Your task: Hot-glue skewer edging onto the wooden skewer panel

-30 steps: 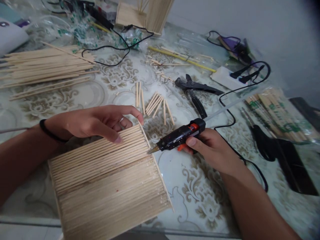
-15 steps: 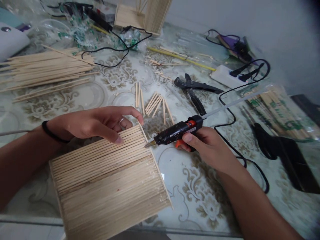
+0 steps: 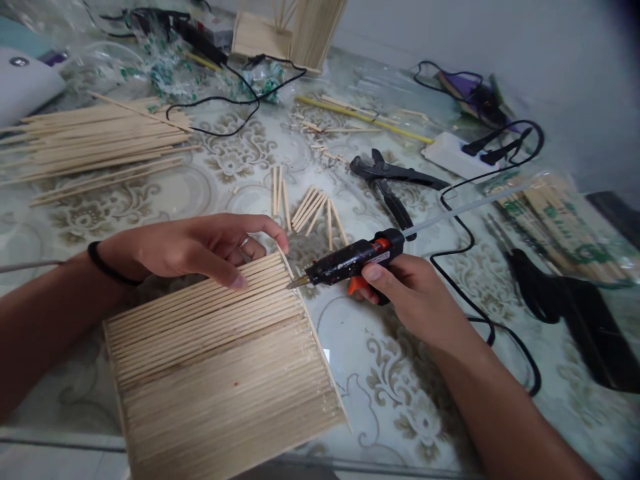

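My left hand (image 3: pixel 215 250) grips the far edge of a panel (image 3: pixel 225 380) made of thin wooden sticks laid side by side, its thumb on top and index finger at the far right corner. The panel lies tilted over the table's front edge. In my right hand (image 3: pixel 410 287) is a black hot glue gun (image 3: pixel 353 260) with an orange trigger, a clear glue stick (image 3: pixel 465 208) poking out of its back. Its metal nozzle points left, at the panel's right edge close to the corner. Whether the tip touches the sticks I cannot tell.
Short cut sticks (image 3: pixel 310 207) lie beyond the panel, beside black cutting pliers (image 3: pixel 385 180). Long sticks (image 3: pixel 110 133) are piled at left. At right are a white power strip (image 3: pixel 457 157), bagged sticks (image 3: pixel 570 227), black-handled scissors (image 3: pixel 533 287) and a trailing black cord (image 3: pixel 470 240).
The glue gun's nozzle has moved slightly up along the panel's right edge, toward the far corner. My left hand keeps its hold on the panel.
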The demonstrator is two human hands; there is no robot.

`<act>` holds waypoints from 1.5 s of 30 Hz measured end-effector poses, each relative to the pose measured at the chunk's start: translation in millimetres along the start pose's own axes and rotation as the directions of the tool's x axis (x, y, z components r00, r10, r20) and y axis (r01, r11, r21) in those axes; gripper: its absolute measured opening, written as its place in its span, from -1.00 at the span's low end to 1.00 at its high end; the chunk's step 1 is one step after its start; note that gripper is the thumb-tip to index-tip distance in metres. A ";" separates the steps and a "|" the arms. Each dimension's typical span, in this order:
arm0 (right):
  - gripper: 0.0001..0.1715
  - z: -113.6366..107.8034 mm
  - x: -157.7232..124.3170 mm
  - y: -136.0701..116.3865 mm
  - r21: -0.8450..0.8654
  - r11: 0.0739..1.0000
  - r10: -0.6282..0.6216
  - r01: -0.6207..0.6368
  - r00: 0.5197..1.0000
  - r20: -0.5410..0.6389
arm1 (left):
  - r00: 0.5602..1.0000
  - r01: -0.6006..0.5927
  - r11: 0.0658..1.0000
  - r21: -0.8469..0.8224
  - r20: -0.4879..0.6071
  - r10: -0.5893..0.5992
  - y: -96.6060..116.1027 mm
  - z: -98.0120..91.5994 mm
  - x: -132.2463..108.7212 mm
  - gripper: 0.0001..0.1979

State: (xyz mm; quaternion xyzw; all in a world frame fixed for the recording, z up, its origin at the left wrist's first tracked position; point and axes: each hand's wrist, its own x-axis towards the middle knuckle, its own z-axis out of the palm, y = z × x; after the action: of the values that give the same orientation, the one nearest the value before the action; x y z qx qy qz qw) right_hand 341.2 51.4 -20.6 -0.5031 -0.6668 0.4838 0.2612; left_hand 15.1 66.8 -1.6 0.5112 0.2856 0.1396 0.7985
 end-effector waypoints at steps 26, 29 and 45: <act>-0.23 15.8 -0.6 -10.7 -0.050 0.999 -0.020 0.012 0.987 -0.162 | 0.995 -0.051 0.998 -0.030 0.083 0.053 -1.6 2.2 2.9 -0.53; -0.23 14.8 0.0 -10.3 -0.052 0.999 -0.017 0.009 0.989 -0.145 | 0.995 -0.061 0.998 -0.015 0.074 0.062 -2.2 1.8 2.3 -0.55; -0.26 3.5 -0.3 -5.4 -0.012 1.000 -0.001 0.000 0.999 -0.046 | 0.996 -0.063 0.998 -0.026 0.068 0.065 -3.7 2.5 1.4 -0.53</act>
State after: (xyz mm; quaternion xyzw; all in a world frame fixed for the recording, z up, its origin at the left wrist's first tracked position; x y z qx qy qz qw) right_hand 336.1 49.6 -17.0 -0.5153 -0.6636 0.4682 0.2736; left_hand 17.5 64.1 -4.6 0.5151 0.2397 0.1509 0.8090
